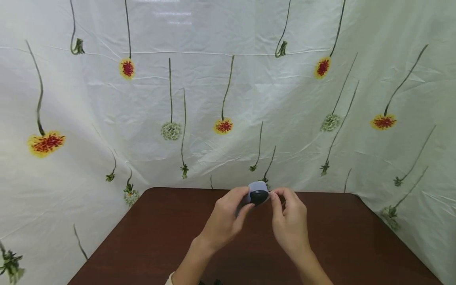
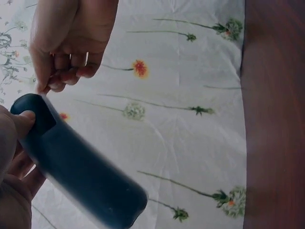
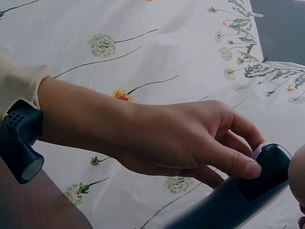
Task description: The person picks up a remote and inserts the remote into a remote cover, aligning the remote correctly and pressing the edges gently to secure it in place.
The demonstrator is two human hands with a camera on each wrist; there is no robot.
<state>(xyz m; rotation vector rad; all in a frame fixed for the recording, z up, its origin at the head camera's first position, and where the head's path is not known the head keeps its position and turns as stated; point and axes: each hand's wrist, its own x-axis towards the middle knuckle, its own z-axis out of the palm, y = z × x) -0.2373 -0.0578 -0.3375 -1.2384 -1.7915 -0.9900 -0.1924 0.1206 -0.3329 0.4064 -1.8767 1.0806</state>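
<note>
My left hand [image 1: 222, 217] holds a long, rounded blue-grey object [image 1: 253, 186] with a glossy black end, raised over the table. In the left wrist view the long body of this object [image 2: 90, 167] slants down to the right, and the left thumb [image 2: 27, 119] presses on the dark panel at its upper end. My right hand [image 1: 290, 221] meets that end with thumb and index finger pinched at its edge; the other fingers are curled. What exactly lies between the right fingertips is too small to tell. The right wrist view shows the left hand [image 3: 190, 138] across its middle.
A dark reddish-brown table [image 1: 160, 237] with rounded far corners lies below the hands. Behind and beside it hangs a white cloth [image 1: 199, 87] printed with flowers. The left wrist carries a black camera [image 3: 21, 138] beside a cream sleeve [image 3: 24, 78].
</note>
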